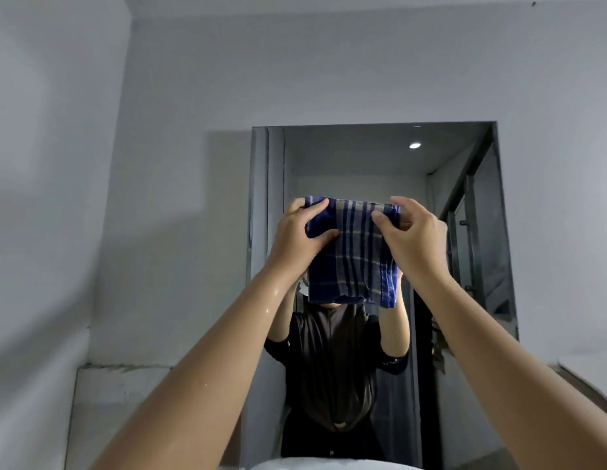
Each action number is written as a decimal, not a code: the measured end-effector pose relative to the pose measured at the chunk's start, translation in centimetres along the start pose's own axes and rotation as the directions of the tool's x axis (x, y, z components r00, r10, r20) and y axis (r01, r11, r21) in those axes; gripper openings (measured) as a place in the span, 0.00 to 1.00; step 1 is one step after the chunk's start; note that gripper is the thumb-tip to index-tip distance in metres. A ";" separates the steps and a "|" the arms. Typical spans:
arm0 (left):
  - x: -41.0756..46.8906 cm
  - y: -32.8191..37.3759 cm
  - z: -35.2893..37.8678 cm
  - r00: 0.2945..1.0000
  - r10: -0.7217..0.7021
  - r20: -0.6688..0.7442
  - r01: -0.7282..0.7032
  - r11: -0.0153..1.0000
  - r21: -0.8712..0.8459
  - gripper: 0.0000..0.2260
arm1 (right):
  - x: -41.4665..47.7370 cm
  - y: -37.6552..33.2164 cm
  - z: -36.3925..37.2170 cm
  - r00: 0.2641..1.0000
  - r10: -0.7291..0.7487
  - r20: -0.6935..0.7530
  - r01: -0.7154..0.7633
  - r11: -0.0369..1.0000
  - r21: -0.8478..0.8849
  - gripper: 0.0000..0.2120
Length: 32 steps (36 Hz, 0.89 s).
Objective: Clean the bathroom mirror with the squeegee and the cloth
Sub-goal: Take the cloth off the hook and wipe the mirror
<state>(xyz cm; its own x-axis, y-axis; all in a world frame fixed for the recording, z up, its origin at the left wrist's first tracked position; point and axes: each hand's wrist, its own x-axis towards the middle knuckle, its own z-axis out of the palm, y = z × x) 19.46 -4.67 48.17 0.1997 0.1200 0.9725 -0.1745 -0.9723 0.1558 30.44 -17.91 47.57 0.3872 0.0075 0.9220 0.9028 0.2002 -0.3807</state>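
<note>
A blue checked cloth [354, 256] hangs folded in front of the bathroom mirror [464, 198], held up at about mid-height of the glass. My left hand [297, 239] grips its upper left corner, and my right hand [415, 237] pinches its upper right corner. Both arms are raised, and water drops sit on my left forearm. The mirror reflects a person in dark clothes with the cloth covering the head area. No squeegee is in view.
Plain grey walls surround the mirror, with a corner at the far left [125, 130]. A pale ledge [125, 385] runs below on the left. A white rounded rim [329, 464] shows at the bottom edge. The mirror reflects a glass door [478, 232].
</note>
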 end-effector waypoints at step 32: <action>-4.8 -5.7 -1.4 0.988 0.154 0.020 -0.150 0.920 0.363 0.24 | -0.3 -1.4 7.5 0.956 -0.168 0.242 0.239 0.922 -0.306 0.27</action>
<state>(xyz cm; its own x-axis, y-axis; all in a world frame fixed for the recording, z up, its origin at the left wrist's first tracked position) 18.17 0.53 42.83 0.1897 -0.0350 0.9812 0.1590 -0.9851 -0.0659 27.64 -10.88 48.38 0.1732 0.2102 0.9622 0.9819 -0.1133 -0.1520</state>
